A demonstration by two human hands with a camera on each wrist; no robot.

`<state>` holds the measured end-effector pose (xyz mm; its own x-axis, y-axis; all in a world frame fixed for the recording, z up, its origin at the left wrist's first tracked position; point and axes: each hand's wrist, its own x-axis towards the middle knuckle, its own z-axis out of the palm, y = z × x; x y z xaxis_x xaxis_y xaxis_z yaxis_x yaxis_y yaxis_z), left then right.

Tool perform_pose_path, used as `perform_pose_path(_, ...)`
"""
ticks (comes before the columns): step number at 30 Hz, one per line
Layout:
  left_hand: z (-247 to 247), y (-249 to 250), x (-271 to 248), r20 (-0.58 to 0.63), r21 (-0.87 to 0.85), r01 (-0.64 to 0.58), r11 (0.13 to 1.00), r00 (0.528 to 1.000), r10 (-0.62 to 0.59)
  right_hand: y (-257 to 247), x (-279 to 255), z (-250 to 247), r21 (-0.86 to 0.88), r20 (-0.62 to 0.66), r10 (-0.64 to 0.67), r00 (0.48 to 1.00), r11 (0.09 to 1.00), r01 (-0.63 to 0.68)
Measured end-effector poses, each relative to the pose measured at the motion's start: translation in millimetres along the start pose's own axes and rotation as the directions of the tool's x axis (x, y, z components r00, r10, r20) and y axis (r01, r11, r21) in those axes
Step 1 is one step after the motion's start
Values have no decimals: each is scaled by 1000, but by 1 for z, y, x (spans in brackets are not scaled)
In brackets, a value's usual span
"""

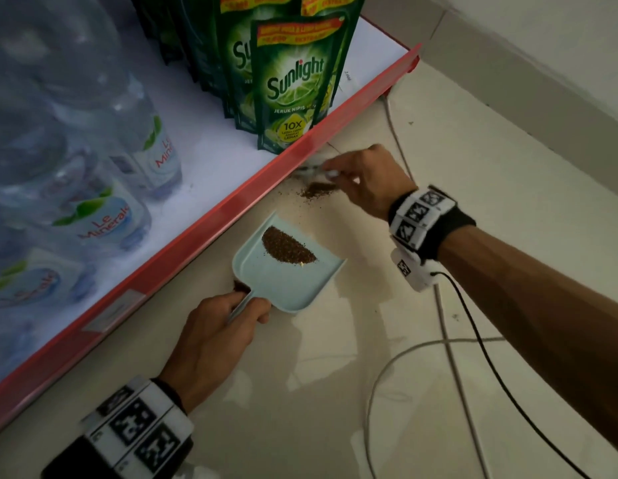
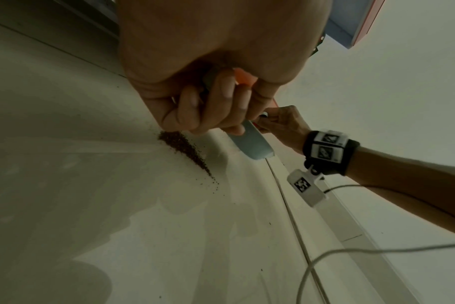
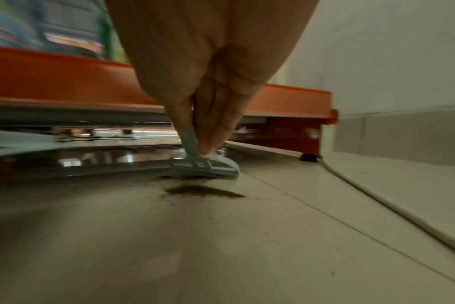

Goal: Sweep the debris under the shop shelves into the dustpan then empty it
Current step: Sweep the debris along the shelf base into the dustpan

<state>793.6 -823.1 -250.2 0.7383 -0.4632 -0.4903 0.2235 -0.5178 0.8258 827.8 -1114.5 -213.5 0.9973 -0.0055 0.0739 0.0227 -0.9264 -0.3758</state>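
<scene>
The brown debris point(image 1: 317, 190) lies loose on the floor point(image 1: 335, 375) at the shelf's point(image 1: 210, 216) red edge, toward one o'clock from the dustpan point(image 1: 283, 278); a bigger heap point(image 1: 287, 246) already sits inside the pan. A small light-blue brush point(image 3: 204, 165) stands on the floor at twelve o'clock of the loose pile (its head is blurred in the head view). The right hand point(image 1: 366, 183) pinches its handle between thumb and fingers. The left hand point(image 1: 214, 337) is curled round the dustpan handle. Soap pouches point(image 1: 293, 84) and water bottles point(image 1: 103, 216) fill the shelf; cables point(image 1: 449, 344) cross the floor.
</scene>
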Motion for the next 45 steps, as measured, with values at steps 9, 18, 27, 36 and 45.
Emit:
perform_pose_path(9,1,2,-1,-7,31,-26,999,1000,26,16,-18,-24,-68,-195,185,963,977,-201)
perform_pose_path(18,1,7,-9,-3,43,-25,999,1000,25,-35,-57,-3,-25,-86,173,981,984,-176)
perform_pose_path(27,-7,-2,-14,-7,24,-32,999,999,32,35,3,-19,-114,-260,490,832,840,-531)
perform_pose_path(36,-12,-8,-20,-31,47,-15,999,999,17,-17,1,17,18,-1,50,999,999,-50)
perform_pose_path(45,-7,-9,-36,-25,79,-25,997,999,27,-11,-53,-25,-15,-130,-59,990,998,57)
